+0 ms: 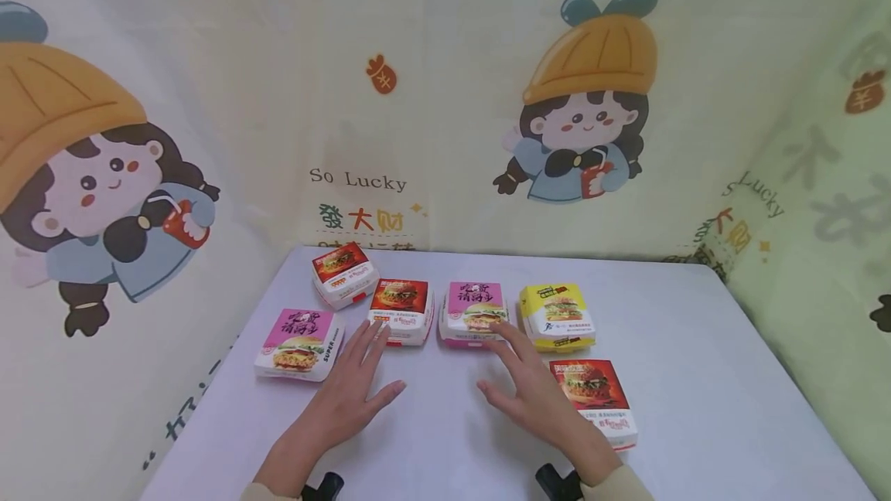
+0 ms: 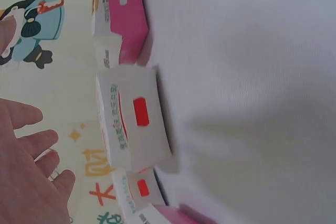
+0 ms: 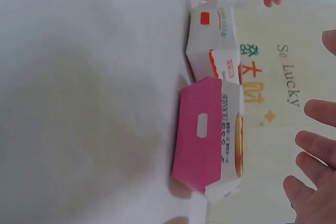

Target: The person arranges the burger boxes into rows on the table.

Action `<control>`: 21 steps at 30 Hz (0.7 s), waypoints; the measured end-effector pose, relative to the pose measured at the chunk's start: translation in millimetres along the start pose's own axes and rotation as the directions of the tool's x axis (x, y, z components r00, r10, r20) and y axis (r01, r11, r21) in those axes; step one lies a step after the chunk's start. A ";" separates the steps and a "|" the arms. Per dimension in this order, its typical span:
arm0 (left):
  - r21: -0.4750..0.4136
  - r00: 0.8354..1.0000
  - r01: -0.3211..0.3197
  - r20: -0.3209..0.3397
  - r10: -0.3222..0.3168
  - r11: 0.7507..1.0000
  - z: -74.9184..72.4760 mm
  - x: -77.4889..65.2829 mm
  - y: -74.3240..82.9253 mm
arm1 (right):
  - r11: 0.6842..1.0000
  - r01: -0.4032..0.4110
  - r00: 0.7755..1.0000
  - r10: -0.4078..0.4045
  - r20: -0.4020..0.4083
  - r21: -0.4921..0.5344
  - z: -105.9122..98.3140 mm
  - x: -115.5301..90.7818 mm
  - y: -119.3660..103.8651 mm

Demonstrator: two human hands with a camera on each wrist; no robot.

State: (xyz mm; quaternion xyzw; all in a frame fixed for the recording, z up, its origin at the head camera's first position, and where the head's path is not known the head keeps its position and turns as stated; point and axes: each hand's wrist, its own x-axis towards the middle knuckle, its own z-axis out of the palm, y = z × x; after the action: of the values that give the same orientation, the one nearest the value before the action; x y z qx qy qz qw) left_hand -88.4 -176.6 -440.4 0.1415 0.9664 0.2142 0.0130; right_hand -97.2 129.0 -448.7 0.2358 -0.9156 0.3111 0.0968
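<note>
My left hand is held over the table with its fingers spread, the fingertips overlapping the front of a red and white burger box in the head view. To its left lies a pink and white burger box. My right hand also has spread fingers, and its fingertips overlap the lower right of another pink and white box. Both hands hold nothing. In the right wrist view the fingers are apart from the pink box. The left wrist view shows fingers beside the red-tabbed white box.
Behind, on the left, a red and white box sits at an angle. A yellow and white box stands at the right of the row. One more red box is partly behind my right wrist. A printed cloth hangs behind the white table.
</note>
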 end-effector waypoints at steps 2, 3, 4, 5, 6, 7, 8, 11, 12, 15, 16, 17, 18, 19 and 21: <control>0.006 1.000 -0.005 -0.028 0.005 1.000 -2.5 -0.2 -3.3 | 1.000 0.008 1.000 -0.008 0.007 0.010 2.1 4.2 -1.5; 0.009 0.999 -0.005 -0.039 0.005 1.000 -3.8 -0.3 -4.9 | 1.000 0.006 1.000 -0.007 0.015 0.016 3.1 6.3 -2.4; 0.015 0.999 -0.005 -0.048 0.006 1.000 -5.2 -0.4 -6.4 | 1.000 0.006 1.000 -0.007 0.026 0.026 4.1 8.3 -3.4; 0.020 0.998 -0.004 -0.056 0.005 1.000 -6.5 -0.4 -7.9 | 0.999 0.003 0.999 -0.004 0.040 0.032 5.1 10.2 -4.3; 0.023 0.998 -0.002 -0.063 0.003 1.000 -7.7 -0.2 -9.4 | 0.999 0.001 0.999 -0.002 0.053 0.036 6.0 12.0 -5.1; 0.028 0.998 0.001 -0.066 0.001 1.000 -9.3 0.2 -11.1 | 0.999 0.000 0.998 -0.003 0.065 0.042 6.8 14.3 -6.0; 0.030 0.998 0.007 -0.067 -0.005 1.000 -10.9 0.8 -13.2 | 0.999 0.002 0.997 -0.006 0.075 0.048 7.6 16.7 -6.9; 0.055 0.997 0.020 -0.079 -0.016 0.998 -14.9 2.6 -19.9 | 0.998 0.026 0.996 -0.031 0.088 0.063 9.4 23.3 -10.1; 0.065 0.996 0.024 -0.087 -0.018 0.998 -16.4 3.2 -22.1 | 0.998 0.040 0.995 -0.045 0.086 0.056 10.2 25.5 -11.2; 0.093 0.993 0.020 -0.120 -0.009 0.995 -20.3 5.5 -28.3 | 0.997 0.069 0.994 -0.073 0.084 0.048 11.3 32.9 -15.1; 0.102 0.992 0.019 -0.128 -0.006 0.995 -21.5 6.4 -29.7 | 0.996 0.076 0.993 -0.079 0.086 0.041 11.7 35.7 -16.3; 0.109 0.991 0.015 -0.136 0.000 0.994 -22.5 7.3 -31.1 | 0.996 0.083 0.992 -0.085 0.088 0.034 12.2 38.6 -17.3; 0.111 0.990 0.016 -0.138 0.000 0.994 -23.5 8.1 -32.0 | 0.996 0.088 0.992 -0.089 0.091 0.022 12.9 41.5 -18.0; 0.117 0.990 0.015 -0.138 0.001 0.993 -24.3 8.9 -32.7 | 0.996 0.092 0.991 -0.093 0.097 0.022 13.3 44.7 -19.0; 0.122 0.992 0.020 -0.127 -0.005 0.992 -25.7 10.9 -34.2 | 0.994 0.108 0.988 -0.108 0.109 0.011 15.0 51.3 -19.8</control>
State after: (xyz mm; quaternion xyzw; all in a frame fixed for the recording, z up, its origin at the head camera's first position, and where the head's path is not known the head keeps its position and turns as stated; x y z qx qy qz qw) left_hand -110.3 -213.8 -430.9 0.1220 0.9775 0.1628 -0.0557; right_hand -132.5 86.9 -433.6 0.3021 -0.9045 0.2944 0.0623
